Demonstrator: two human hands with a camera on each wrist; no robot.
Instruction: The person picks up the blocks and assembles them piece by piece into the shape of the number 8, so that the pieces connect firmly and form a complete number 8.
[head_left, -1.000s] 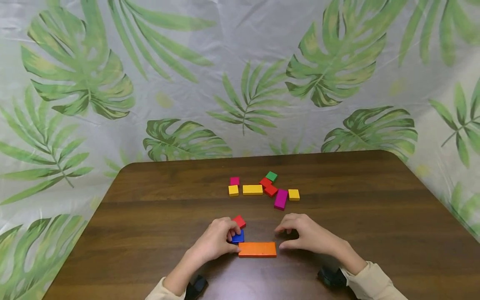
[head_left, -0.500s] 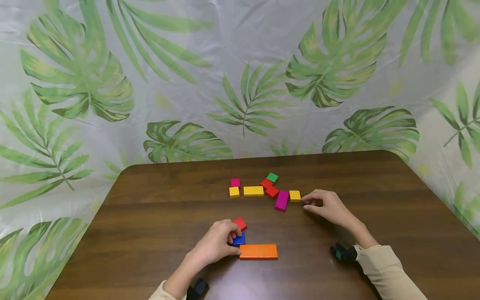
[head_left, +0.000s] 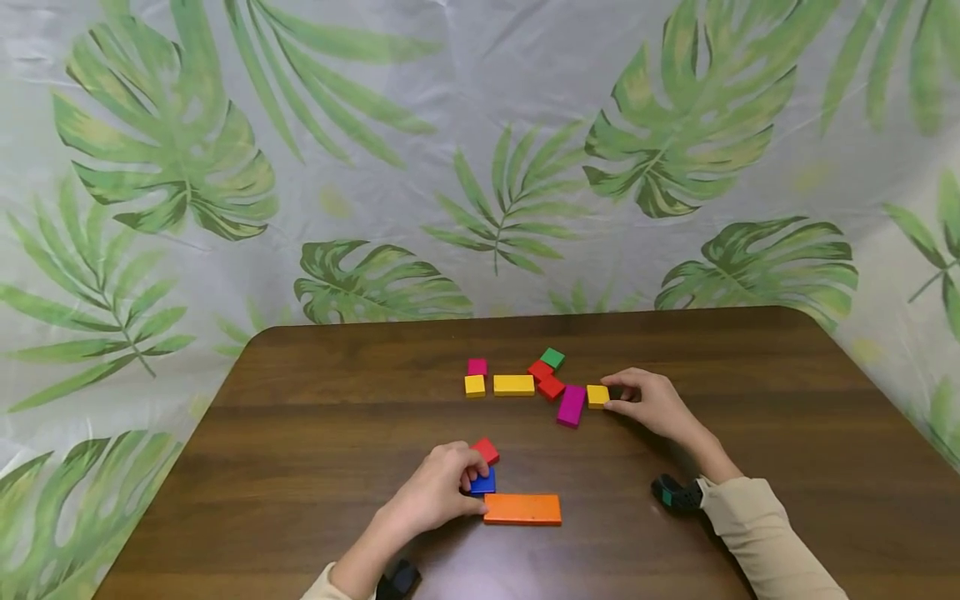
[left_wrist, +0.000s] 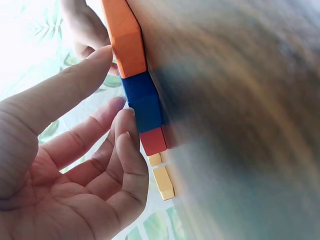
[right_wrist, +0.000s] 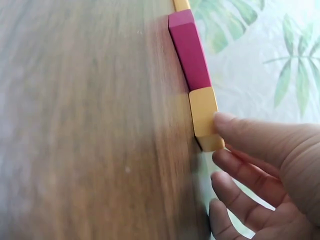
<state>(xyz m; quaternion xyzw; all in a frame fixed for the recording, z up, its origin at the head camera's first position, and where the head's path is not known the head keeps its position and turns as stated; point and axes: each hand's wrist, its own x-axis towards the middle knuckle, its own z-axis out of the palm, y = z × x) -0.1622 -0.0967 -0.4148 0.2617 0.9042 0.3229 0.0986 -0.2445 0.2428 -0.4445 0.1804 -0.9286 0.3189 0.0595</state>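
Observation:
My right hand (head_left: 651,402) is at the far right of the block group, with a small yellow block (right_wrist: 204,112) pinched between thumb and forefinger. The block sits on the table beside a magenta block (right_wrist: 190,49). My left hand (head_left: 438,488) rests near the table's front, its thumb touching the left end of a long orange block (head_left: 522,509). The fingertips of that hand are right at a blue block (left_wrist: 142,102), which stands against the orange one. Just behind the blue block lies a red block (head_left: 486,451), partly covered by the left fingers in the head view.
Farther back on the brown table (head_left: 337,392) lie a long yellow block (head_left: 513,385), another small yellow block (head_left: 475,386), a pink block (head_left: 477,367), two red blocks (head_left: 551,387) and a green block (head_left: 552,358). A leaf-patterned cloth (head_left: 525,108) hangs behind the table's far edge.
My right hand has moved from beside the orange block away to the back right, and its fingers have come round the small yellow block. The left hand has stayed in place.

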